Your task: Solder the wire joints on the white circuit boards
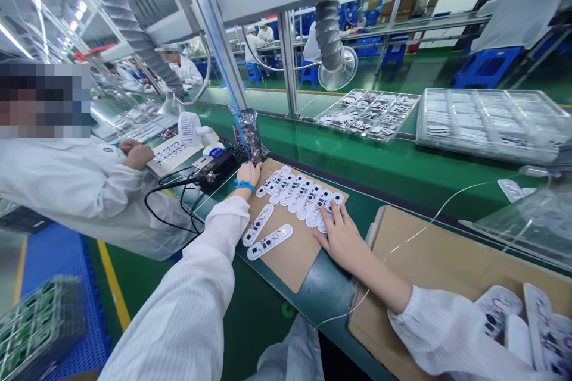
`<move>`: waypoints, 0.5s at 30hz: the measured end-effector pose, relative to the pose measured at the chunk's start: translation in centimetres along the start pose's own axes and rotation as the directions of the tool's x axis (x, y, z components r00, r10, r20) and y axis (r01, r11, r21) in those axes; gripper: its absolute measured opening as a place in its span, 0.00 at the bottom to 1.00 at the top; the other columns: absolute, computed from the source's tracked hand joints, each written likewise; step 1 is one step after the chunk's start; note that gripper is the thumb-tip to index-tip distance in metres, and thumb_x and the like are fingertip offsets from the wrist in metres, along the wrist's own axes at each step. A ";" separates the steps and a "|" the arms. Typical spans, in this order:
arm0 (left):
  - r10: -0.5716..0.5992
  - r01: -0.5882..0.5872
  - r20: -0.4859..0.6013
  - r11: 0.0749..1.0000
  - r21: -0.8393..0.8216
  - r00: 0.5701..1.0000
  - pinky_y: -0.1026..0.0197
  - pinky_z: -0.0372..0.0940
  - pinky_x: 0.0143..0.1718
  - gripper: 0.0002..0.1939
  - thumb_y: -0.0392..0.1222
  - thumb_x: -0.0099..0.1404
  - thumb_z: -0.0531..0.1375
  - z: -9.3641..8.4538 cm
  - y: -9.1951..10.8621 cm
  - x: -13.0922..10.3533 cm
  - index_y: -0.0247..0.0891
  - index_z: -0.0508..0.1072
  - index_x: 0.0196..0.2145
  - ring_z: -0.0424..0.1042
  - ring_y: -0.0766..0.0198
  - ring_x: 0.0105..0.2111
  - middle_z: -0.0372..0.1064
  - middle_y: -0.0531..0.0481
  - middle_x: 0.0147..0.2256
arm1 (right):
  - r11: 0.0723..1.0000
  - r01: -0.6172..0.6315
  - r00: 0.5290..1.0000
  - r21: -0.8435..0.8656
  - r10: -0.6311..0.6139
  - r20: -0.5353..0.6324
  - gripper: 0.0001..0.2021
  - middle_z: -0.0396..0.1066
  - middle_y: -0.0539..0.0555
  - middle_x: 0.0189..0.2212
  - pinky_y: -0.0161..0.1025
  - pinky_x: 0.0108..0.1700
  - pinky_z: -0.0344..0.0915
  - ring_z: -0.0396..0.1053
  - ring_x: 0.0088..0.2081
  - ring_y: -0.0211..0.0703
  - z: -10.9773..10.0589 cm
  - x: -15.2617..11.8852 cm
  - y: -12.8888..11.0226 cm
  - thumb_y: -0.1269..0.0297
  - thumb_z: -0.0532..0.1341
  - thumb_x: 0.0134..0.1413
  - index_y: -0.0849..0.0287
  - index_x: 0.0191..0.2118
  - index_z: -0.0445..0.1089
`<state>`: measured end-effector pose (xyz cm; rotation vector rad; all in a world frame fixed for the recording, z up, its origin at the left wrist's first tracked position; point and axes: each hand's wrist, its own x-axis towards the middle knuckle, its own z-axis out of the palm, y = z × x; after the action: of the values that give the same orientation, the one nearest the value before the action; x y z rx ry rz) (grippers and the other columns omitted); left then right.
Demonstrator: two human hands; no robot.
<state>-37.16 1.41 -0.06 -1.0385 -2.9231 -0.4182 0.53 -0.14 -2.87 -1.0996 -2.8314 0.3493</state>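
Observation:
My left hand, with a blue band round its wrist, reaches to the far left corner of a cardboard sheet. It is at the foot of a dark, shiny plastic bag; its fingertips are too small and partly hidden to make out. Flat on the cardboard, my right hand spreads its fingers over the nearest end of a row of white oblong panels carrying small black parts and thin wires. Two more such panels, one a slanted white panel, lie apart from the row, nearer to me.
A black box with cables and a white fan stand left of the cardboard. A co-worker's hands are beyond them. Right, another cardboard bears more panels under a thin white cord. Clear trays stand across the bench.

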 end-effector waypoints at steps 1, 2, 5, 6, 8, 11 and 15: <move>0.012 -0.012 0.003 1.000 -0.003 1.000 0.43 0.71 0.58 0.25 0.58 0.80 0.54 -0.1 0.0 -0.1 0.32 0.75 0.55 0.77 0.50 0.54 0.75 0.36 0.54 | 1.000 0.001 1.000 -0.005 -0.001 0.011 0.39 0.40 0.73 0.79 0.61 0.76 0.51 0.40 0.79 0.77 -0.3 0.1 0.4 0.50 0.60 0.72 0.69 0.78 0.55; 0.030 -0.030 0.005 1.000 -0.009 1.000 0.43 0.71 0.58 0.25 0.58 0.80 0.54 -0.3 0.0 -0.3 0.32 0.76 0.54 0.77 0.48 0.54 0.76 0.34 0.53 | 1.000 0.007 1.000 -0.007 -0.007 0.017 0.39 0.41 0.73 0.79 0.61 0.77 0.51 0.40 0.79 0.77 -0.6 0.2 0.7 0.50 0.60 0.72 0.70 0.78 0.55; 0.132 -0.132 0.003 0.991 -0.038 0.991 0.41 0.71 0.57 0.25 0.55 0.80 0.50 -1.0 -0.3 -2.3 0.32 0.77 0.51 0.76 0.39 0.57 0.74 0.27 0.53 | 1.000 0.030 1.000 -0.004 -0.030 0.003 0.39 0.43 0.73 0.79 0.60 0.76 0.52 0.43 0.79 0.74 -0.6 0.0 1.5 0.52 0.60 0.72 0.69 0.78 0.54; 0.191 -0.191 0.007 0.980 -0.054 0.982 0.40 0.70 0.58 0.25 0.54 0.81 0.48 -1.2 -0.4 -3.4 0.32 0.77 0.51 0.76 0.38 0.57 0.73 0.26 0.53 | 0.999 0.034 0.999 0.002 -0.034 -0.011 0.38 0.43 0.73 0.79 0.60 0.76 0.53 0.45 0.78 0.73 -0.5 -0.2 1.6 0.52 0.60 0.72 0.68 0.78 0.54; 0.350 -0.345 0.037 0.933 -0.103 0.936 0.41 0.68 0.63 0.27 0.54 0.81 0.45 -1.4 -0.9 -5.9 0.34 0.78 0.51 0.75 0.41 0.59 0.73 0.29 0.57 | 0.999 0.047 0.998 0.015 -0.047 -0.039 0.37 0.44 0.72 0.79 0.60 0.75 0.55 0.47 0.78 0.72 0.1 -0.6 1.7 0.53 0.58 0.73 0.65 0.79 0.53; 0.581 -0.554 0.113 0.808 -0.198 0.806 0.46 0.60 0.73 0.29 0.56 0.82 0.43 -1.2 -1.8 -9.2 0.37 0.77 0.59 0.68 0.49 0.68 0.70 0.38 0.66 | 0.998 0.055 0.996 0.023 -0.053 -0.065 0.37 0.44 0.71 0.79 0.61 0.75 0.55 0.46 0.78 0.70 0.7 -1.0 1.6 0.51 0.57 0.73 0.62 0.79 0.52; 0.684 -0.632 0.187 0.726 -0.271 0.705 0.46 0.52 0.78 0.33 0.57 0.82 0.42 -0.9 -3.0 -10.9 0.35 0.67 0.71 0.54 0.51 0.76 0.53 0.42 0.76 | 0.999 0.040 0.998 0.008 -0.039 -0.055 0.36 0.43 0.68 0.80 0.62 0.74 0.55 0.46 0.78 0.72 0.7 -0.9 1.3 0.51 0.54 0.74 0.62 0.79 0.52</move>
<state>-30.56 -7.82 -1.03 -2.2219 -2.4550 -0.5477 1.98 0.06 -3.85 -1.0338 -2.7960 0.3241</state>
